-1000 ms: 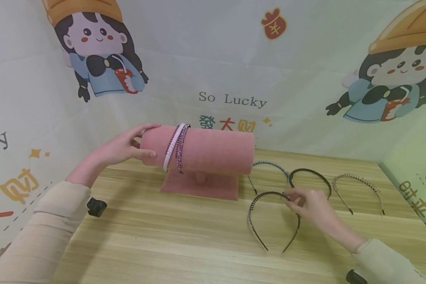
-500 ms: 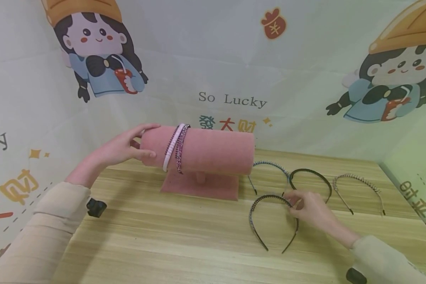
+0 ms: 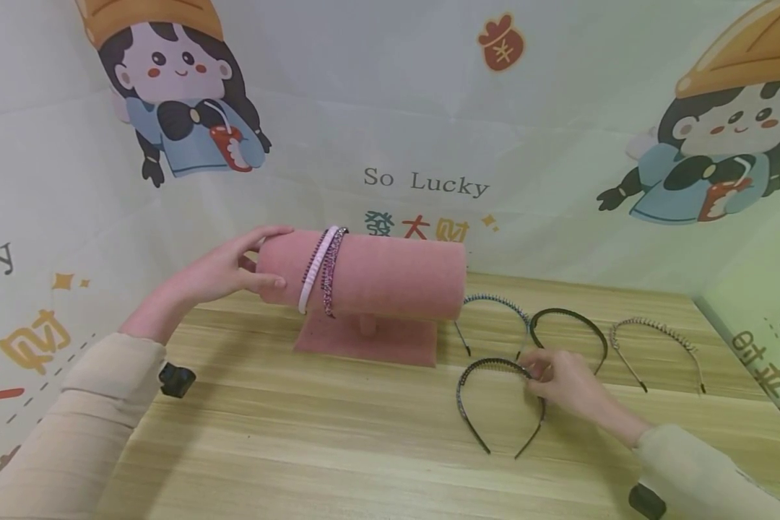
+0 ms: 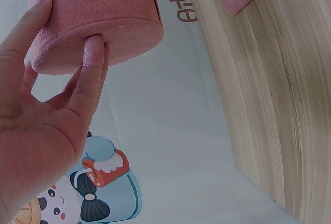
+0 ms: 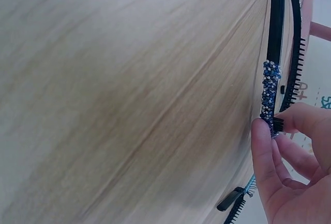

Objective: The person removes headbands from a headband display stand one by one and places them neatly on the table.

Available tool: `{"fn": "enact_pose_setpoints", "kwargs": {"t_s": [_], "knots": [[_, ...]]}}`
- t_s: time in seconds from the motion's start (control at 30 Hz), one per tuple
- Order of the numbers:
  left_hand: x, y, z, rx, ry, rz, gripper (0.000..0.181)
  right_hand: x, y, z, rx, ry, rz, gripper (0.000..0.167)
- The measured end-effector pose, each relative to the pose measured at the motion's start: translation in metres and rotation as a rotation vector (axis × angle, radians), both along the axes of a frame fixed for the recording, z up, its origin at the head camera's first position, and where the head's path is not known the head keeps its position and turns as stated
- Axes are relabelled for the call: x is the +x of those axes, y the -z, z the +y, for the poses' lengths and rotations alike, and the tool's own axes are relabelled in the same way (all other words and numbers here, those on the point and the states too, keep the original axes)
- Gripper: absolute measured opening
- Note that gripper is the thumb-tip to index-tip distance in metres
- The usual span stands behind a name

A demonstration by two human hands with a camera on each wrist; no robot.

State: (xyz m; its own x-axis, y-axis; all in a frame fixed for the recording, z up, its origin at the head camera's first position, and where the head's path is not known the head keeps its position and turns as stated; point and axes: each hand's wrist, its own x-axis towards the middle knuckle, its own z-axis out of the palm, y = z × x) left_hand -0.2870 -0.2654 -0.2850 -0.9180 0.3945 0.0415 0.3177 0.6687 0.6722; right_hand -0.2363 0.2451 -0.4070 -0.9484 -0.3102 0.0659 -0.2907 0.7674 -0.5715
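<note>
My left hand [image 3: 224, 271] grips the left end of a pink plush roll [image 3: 403, 278] on a stand. The left wrist view shows the thumb on the roll's side [image 4: 103, 6] and a finger against its end face. Round the roll's left part sit a white headband [image 3: 316, 271] and a glittery purple-pink headband [image 3: 328, 282], with a dark toothed edge beside them. My right hand [image 3: 568, 379] pinches a dark toothed headband [image 3: 460, 401] near the top of its arch. Blue beads [image 5: 269, 97] cover part of this headband in the right wrist view. Its two ends point toward me.
Right of the stand base [image 3: 364, 347] lie a blue headband [image 3: 494, 299], a black headband [image 3: 575, 314] and a beige headband [image 3: 663, 327] on the wooden table [image 3: 312, 440]. A printed cloth [image 3: 338, 108] hangs behind the table.
The right hand and the top of the dark headband have shifted slightly toward me; its ends have barely moved. The left hand and the pink roll stay in place.
</note>
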Motion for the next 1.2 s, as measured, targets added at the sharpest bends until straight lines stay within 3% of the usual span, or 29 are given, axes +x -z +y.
{"fn": "enact_pose_setpoints", "kwargs": {"t_s": [0.57,0.97,1.2], "knots": [[-0.001,0.003,-0.001,0.003,0.001,-0.001,0.081,-0.003,0.003,0.004,-0.038,-0.037,-0.073,0.030],[-0.001,0.002,-0.002,0.017,-0.002,-0.009,0.082,-0.009,-0.001,0.023,-0.151,-0.212,-0.238,0.050],[-0.001,0.002,-0.002,0.018,0.012,-0.007,0.082,-0.011,0.001,0.028,-0.116,-0.235,-0.228,0.057]]}}
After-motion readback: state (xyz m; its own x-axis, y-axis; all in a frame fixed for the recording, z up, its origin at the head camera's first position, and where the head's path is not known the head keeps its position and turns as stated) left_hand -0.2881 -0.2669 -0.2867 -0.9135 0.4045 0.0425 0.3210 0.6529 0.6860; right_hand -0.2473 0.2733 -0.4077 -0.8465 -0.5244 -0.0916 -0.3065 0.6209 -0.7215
